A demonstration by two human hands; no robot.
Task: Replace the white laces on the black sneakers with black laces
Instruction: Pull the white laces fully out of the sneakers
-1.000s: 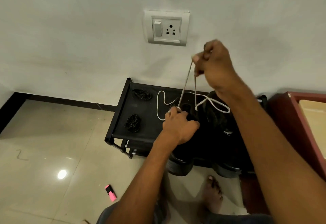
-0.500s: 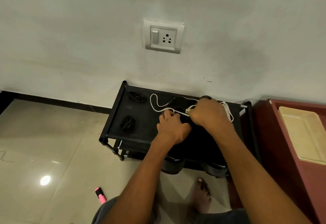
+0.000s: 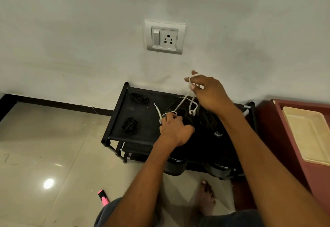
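Head view: you are standing over a low black shoe rack [image 3: 117,119] set against the wall, with the two black sneakers side by side on its top shelf, the left sneaker [image 3: 175,164] under your left forearm and the right sneaker [image 3: 217,133] beside it. Your right hand [image 3: 208,92] is lifting above the shoes with its fingers curled round the white lace [image 3: 183,101], which is looping over the fingertips and running down and to the left toward the left sneaker's eyelets. Your left hand [image 3: 175,129] is pressing down on that sneaker's upper, fingers curled and pinching a lower loop of the same lace, whose free tip is poking out just to the left of your knuckles. The stretched lace is lying on a slant from the shoe up to your right hand, so the pull you are making looks to be up and to the right, away from the eyelets, while your left hand, the nearer one to the shoe, is holding it down. Two bundled black laces, the far bundle [image 3: 139,99] and the near bundle [image 3: 129,125], are waiting on the shelf's left part, well apart from the sneakers and closer to your left hand. A pink marker [image 3: 103,196] is lying on the tiled floor.
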